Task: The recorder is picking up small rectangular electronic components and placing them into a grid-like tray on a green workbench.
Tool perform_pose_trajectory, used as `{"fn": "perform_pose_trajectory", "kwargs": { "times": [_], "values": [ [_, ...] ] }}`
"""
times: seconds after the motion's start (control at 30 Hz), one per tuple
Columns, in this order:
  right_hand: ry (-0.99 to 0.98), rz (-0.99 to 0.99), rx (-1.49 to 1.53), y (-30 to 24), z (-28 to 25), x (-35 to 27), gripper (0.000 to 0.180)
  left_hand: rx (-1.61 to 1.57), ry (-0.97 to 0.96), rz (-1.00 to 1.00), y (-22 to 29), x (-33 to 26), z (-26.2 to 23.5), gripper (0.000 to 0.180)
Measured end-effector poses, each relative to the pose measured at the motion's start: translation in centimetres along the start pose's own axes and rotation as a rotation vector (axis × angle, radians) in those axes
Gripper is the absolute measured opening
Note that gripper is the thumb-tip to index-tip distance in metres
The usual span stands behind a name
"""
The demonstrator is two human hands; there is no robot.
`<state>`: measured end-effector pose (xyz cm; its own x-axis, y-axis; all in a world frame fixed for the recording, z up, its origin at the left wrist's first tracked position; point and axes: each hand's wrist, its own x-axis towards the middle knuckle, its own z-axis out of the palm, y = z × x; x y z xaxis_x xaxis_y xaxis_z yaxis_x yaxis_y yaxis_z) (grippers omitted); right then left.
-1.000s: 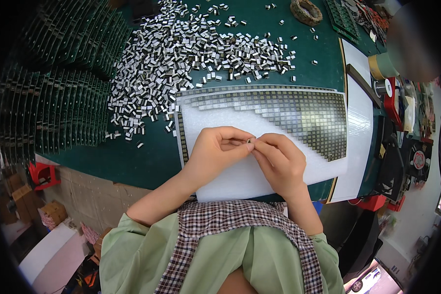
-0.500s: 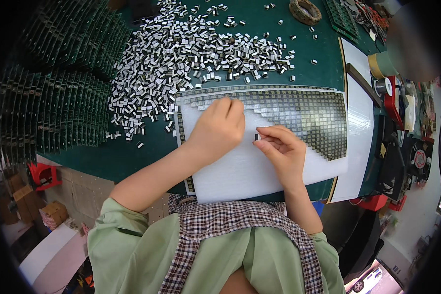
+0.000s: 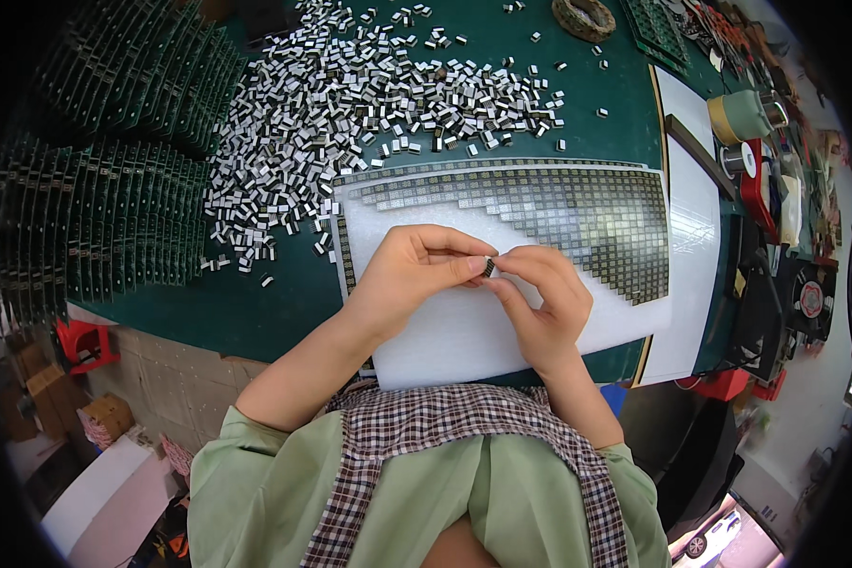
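Note:
Over a white foam sheet (image 3: 435, 331), my two hands meet at a small dark block-shaped electronic component (image 3: 488, 269). My left hand (image 3: 412, 275) pinches it from the left between thumb and forefinger. My right hand (image 3: 544, 298) grips it from the right, also with thumb and fingertips. The fingers cover part of its faces. Rows of similar components (image 3: 587, 222) stand packed on the sheet's far and right side, their near edge stepped on a slant.
A big heap of loose black-and-white components (image 3: 350, 104) spreads over the green tabletop (image 3: 180, 317). Upright green circuit boards (image 3: 114, 208) fill the left. On the right are a white board (image 3: 691, 246), a dark bar (image 3: 699, 156), a solder spool (image 3: 746, 159) and a green cup (image 3: 740, 115).
My left hand has come down and right from the packed rows to join my right hand at the component. My right hand has hardly moved.

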<state>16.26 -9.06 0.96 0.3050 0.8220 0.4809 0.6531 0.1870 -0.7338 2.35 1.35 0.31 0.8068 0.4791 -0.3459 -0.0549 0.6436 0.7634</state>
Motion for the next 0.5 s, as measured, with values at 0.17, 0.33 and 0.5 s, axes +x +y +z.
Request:
{"fn": "perform_pose_trajectory", "kwargs": {
  "times": [0.17, 0.33, 0.5],
  "values": [
    [-0.003, -0.002, 0.001, 0.02, -0.03, -0.08, 0.025, -0.004, -0.005, 0.025, -0.25, 0.05, 0.09, 0.018],
    [0.015, -0.007, -0.017, 0.13, -0.03, -0.14, 0.025, 0.0, 0.006, 0.024, -0.42, 0.06, 0.08, 0.018],
    [0.003, -0.012, 0.004, 0.13, -0.08, -0.13, 0.025, -0.006, 0.015, 0.014, -0.31, 0.06, 0.29, 0.017]
  ]
}}
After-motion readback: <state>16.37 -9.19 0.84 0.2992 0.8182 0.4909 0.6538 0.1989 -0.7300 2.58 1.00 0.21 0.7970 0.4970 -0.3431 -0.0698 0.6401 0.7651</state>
